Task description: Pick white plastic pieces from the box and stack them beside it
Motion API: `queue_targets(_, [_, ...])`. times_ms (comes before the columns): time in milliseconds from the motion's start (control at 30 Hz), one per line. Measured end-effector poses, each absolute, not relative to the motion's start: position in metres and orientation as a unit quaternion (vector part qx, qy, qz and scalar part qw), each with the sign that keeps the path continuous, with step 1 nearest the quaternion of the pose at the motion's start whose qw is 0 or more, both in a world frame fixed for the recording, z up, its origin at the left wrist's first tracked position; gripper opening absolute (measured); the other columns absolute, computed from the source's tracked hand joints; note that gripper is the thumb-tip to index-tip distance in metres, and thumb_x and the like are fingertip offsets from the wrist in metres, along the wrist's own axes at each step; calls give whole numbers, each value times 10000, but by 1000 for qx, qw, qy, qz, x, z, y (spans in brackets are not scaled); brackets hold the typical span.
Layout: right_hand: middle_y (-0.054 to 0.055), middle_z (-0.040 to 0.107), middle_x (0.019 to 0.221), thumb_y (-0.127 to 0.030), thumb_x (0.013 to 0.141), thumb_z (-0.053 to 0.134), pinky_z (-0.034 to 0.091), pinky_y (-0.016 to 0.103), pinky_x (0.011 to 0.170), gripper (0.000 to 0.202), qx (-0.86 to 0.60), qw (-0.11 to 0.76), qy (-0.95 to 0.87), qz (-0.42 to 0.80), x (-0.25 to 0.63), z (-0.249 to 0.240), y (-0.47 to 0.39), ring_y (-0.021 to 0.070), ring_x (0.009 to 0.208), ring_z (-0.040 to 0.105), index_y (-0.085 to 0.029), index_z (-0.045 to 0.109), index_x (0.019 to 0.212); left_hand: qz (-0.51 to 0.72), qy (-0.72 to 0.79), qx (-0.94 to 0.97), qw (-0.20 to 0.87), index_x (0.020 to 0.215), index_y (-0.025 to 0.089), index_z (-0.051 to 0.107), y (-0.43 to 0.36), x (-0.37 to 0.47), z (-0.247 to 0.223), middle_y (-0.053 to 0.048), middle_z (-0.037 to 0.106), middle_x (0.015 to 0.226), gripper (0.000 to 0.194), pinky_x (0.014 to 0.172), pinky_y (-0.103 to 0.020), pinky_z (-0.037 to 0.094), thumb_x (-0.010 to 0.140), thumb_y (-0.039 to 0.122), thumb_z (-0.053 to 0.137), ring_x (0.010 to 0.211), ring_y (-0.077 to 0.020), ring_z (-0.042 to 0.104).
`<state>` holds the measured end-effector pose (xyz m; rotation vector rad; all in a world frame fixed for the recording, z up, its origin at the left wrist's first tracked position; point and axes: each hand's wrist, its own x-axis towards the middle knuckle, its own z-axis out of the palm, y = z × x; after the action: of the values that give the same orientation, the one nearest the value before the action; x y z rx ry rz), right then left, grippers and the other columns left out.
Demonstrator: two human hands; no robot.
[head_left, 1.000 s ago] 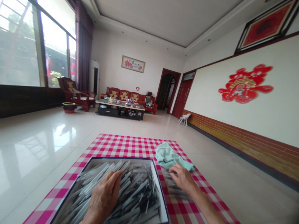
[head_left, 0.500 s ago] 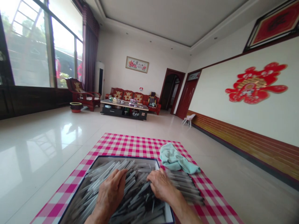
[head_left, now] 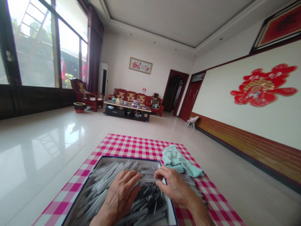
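A shallow box [head_left: 169,191] with a dark blue rim and white inner walls is full of slim, translucent pen-like tubes [head_left: 103,183], with darker pieces [head_left: 150,196] among them on the right. Above the heap, one pale pen-like tube [head_left: 148,180] lies level between my two hands. The fingertips of my left hand [head_left: 123,191] close on its left end. At its right end, my right hand [head_left: 172,185] pinches it between thumb and fingers, over the box's right edge. Behind my right hand, a row of similar tubes [head_left: 191,185] lies beside the box, partly hidden.
A mint-green cloth [head_left: 178,160] lies crumpled beyond the row of tubes. Under everything is a pink-and-white checked tablecloth [head_left: 131,146]. Farther off stand a low table [head_left: 127,110], a wooden sofa [head_left: 128,95], an armchair [head_left: 86,94] and a small pale chair [head_left: 192,121].
Both hands were lower and over the heap, apart, with no tube plainly between them. Now a pale tube spans them, and the right hand has moved right and up. The view has shifted slightly.
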<state>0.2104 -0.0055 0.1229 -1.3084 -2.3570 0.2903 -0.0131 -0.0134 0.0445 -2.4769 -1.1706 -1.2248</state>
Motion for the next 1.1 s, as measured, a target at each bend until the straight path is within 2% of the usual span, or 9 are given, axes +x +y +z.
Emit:
queue_targets(100, [-14, 626, 829, -91, 772, 556, 420, 236, 725, 150, -452, 253, -846, 128, 191, 127, -18, 134, 773, 583, -216, 632, 806, -367, -379, -846, 73, 1241, 224, 539, -17, -9, 49, -78, 652, 1135, 310, 885, -422, 498, 932, 230, 507, 1009, -245, 614])
queue_targets(233, [-3, 654, 878, -122, 786, 573, 455, 253, 771, 161, -441, 315, -821, 179, 174, 111, -22, 154, 820, 614, -223, 649, 885, -365, -381, -848, 47, 1285, 213, 508, -16, -9, 42, -67, 673, 950, 341, 706, -305, 533, 959, 184, 412, 809, -192, 648])
queue_targets(333, [5, 669, 940, -130, 761, 607, 471, 276, 826, 301, -456, 347, -791, 214, 180, 98, -19, 176, 881, 625, -234, 631, 1043, -388, -381, -838, 41, 1334, 225, 467, -12, -11, 34, -43, 667, 838, 389, 623, -242, 521, 963, 166, 367, 711, -164, 653])
queue_targets(500, [4, 647, 913, -56, 711, 581, 458, 262, 820, 234, -493, 247, -810, 200, 200, 81, -15, 175, 893, 621, -232, 681, 830, -434, -399, -806, 59, 1205, 174, 524, -8, -11, 26, -63, 673, 816, 307, 616, -237, 534, 966, 158, 331, 676, -158, 668])
queue_targets(667, [14, 623, 972, 1, 693, 543, 440, 248, 870, 350, -491, 189, -830, 187, 198, 64, -13, 173, 991, 602, -252, 712, 866, -438, -405, -800, 63, 1124, 188, 543, -7, -10, 23, -41, 672, 789, 223, 572, -237, 521, 977, 210, 376, 641, -158, 669])
queue_targets(833, [21, 633, 948, -6, 694, 560, 449, 264, 847, 310, -490, 170, -837, 176, 192, 58, -11, 186, 968, 598, -245, 732, 792, -433, -413, -800, 35, 1178, 211, 540, -7, -12, 23, -37, 701, 832, 237, 590, -213, 520, 988, 252, 404, 665, -144, 689])
queue_targets(933, [13, 637, 914, -23, 724, 566, 461, 249, 806, 262, -475, 218, -832, 186, 193, 67, -10, 168, 905, 614, -230, 719, 769, -435, -410, -801, 35, 1223, 210, 522, -7, -12, 25, -31, 694, 816, 269, 579, -214, 511, 995, 249, 386, 634, -137, 675])
queue_targets(1100, [-5, 658, 821, -118, 801, 585, 478, 249, 734, 144, -444, 387, -786, 187, 203, 94, -10, 158, 775, 623, -229, 675, 784, -451, -401, -797, 23, 1052, 196, 553, -11, -11, 32, -26, 651, 763, 205, 578, -230, 485, 993, 225, 360, 645, -144, 652])
